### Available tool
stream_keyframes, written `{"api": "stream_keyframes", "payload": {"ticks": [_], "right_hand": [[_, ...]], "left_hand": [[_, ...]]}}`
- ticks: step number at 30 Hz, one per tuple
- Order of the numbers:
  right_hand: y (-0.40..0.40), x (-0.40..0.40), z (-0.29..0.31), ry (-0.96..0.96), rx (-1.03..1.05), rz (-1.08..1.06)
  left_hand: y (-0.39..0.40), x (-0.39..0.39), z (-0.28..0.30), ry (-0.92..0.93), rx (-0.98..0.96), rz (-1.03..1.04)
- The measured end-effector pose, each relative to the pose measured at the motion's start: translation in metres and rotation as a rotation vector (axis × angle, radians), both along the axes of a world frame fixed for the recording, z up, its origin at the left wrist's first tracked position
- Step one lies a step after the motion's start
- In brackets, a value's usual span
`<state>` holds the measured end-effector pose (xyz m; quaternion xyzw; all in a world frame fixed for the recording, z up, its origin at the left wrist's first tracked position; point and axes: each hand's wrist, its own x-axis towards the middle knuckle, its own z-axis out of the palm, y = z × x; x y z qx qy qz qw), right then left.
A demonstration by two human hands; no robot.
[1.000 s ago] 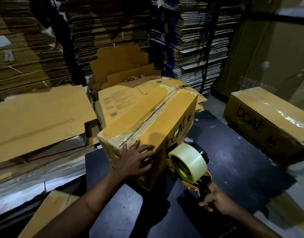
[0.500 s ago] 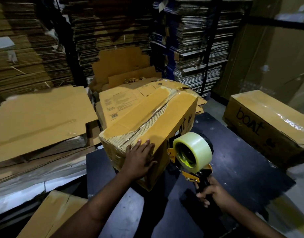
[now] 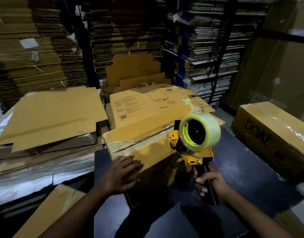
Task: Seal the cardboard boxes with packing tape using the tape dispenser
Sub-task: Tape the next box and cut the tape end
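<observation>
Box: brown cardboard box (image 3: 153, 134) on the dark surface (image 3: 250, 169), tilted toward the person, its top seam running away from the left hand with a strip of bare corrugated edge showing along it.
Left hand: left hand (image 3: 123, 174) lies flat on the box's near corner, fingers straight and close together, pressing the cardboard and curled round nothing.
Right hand: right hand (image 3: 211, 183) is wrapped round the black handle of the tape dispenser (image 3: 194, 148), gripping it firmly.
Dispenser: yellow and black frame, held upright just to the right of the box and above the right hand, its front end close against the box's right edge; whether it touches I cannot tell.
Tape: roll of clear tape (image 3: 200, 132) sits on the dispenser's hub, with yellow printing inside the core.
Second box: another box (image 3: 274, 134) marked "boat", wrapped in shiny film, stands well to the right of the right hand.
Flat cardboard: loose flattened sheets (image 3: 50, 115) lie left of the left hand; more folded cartons (image 3: 147, 100) rest beyond the box.
Background: tall stacks of flattened cardboard (image 3: 36, 48) behind everything.
</observation>
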<state>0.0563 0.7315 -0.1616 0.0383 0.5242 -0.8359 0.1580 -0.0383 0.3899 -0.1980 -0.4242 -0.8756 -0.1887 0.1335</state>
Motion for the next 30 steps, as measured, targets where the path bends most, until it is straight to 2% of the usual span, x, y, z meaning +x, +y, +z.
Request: {"api": "stream_keyframes", "payload": {"ticks": [3, 7, 10, 13, 15, 18, 19, 21, 25, 30], "right_hand": [[-0.01, -0.006, 0.005, -0.004, -0.039, 0.044], [-0.021, -0.009, 0.007, -0.009, -0.074, 0.118], [-0.024, -0.01, 0.007, 0.016, -0.035, 0.127], [-0.023, -0.011, 0.007, 0.046, 0.011, 0.108], [-0.018, -0.012, 0.007, 0.053, 0.05, 0.063], [-0.008, -0.016, 0.008, 0.071, 0.078, 0.029], [-0.005, -0.018, 0.009, 0.083, 0.084, 0.029], [0.004, -0.022, 0.014, 0.107, 0.099, 0.029], [0.03, -0.034, 0.021, 0.122, 0.11, 0.001], [0.078, -0.051, 0.023, 0.104, 0.16, -0.047]], "left_hand": [[-0.024, 0.011, 0.002, 0.002, 0.044, -0.068], [-0.042, 0.023, 0.016, -0.144, 0.095, -0.039], [-0.03, 0.024, 0.023, -0.26, 0.247, 0.076], [0.002, 0.02, 0.041, -0.345, 0.38, 0.298], [0.034, 0.018, 0.059, -0.536, 0.562, 0.396], [0.087, 0.009, 0.085, -1.074, 0.94, 0.447], [0.102, 0.004, 0.09, -1.21, 0.979, 0.461], [0.132, -0.005, 0.096, -1.368, 0.998, 0.463], [0.182, -0.018, 0.102, -1.448, 1.073, 0.445], [0.232, -0.041, 0.108, -1.399, 1.22, 0.497]]}}
